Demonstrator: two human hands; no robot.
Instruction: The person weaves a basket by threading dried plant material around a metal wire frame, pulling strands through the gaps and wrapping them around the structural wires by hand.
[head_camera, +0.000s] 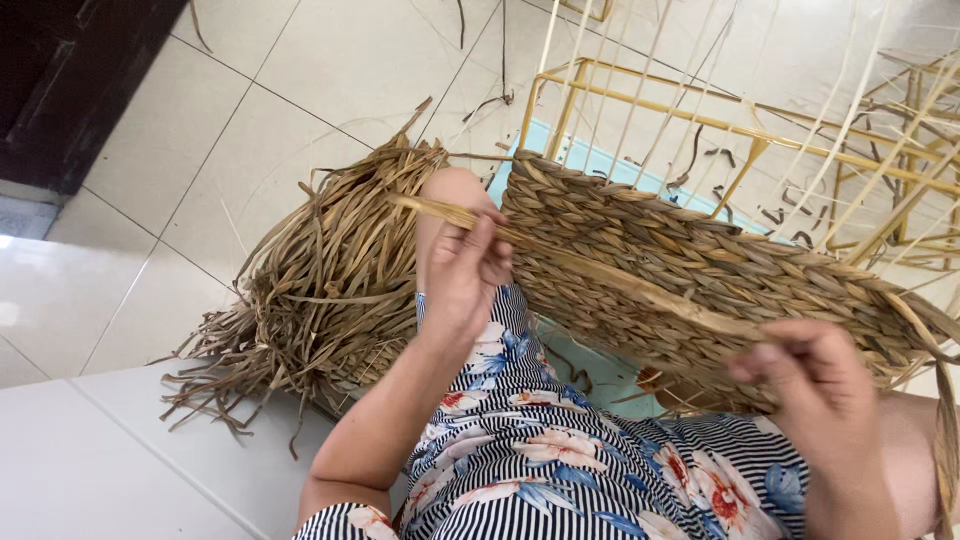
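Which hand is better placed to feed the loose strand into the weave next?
Probably the right hand: it pinches the dried fibre strand right against the woven basket edge. The left hand holds the strand's free end, away from the weave, and seems only to keep it taut.

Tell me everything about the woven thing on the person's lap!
The woven basket panel is made of dried tan-brown plant strips braided in thick rows. It lies tilted across the person's lap, over the flowered, striped dress. One long flat strip stretches along its near side: the left hand pinches one end, the right hand grips the other end at the panel's edge. Thin pale spokes stick up from its far side.
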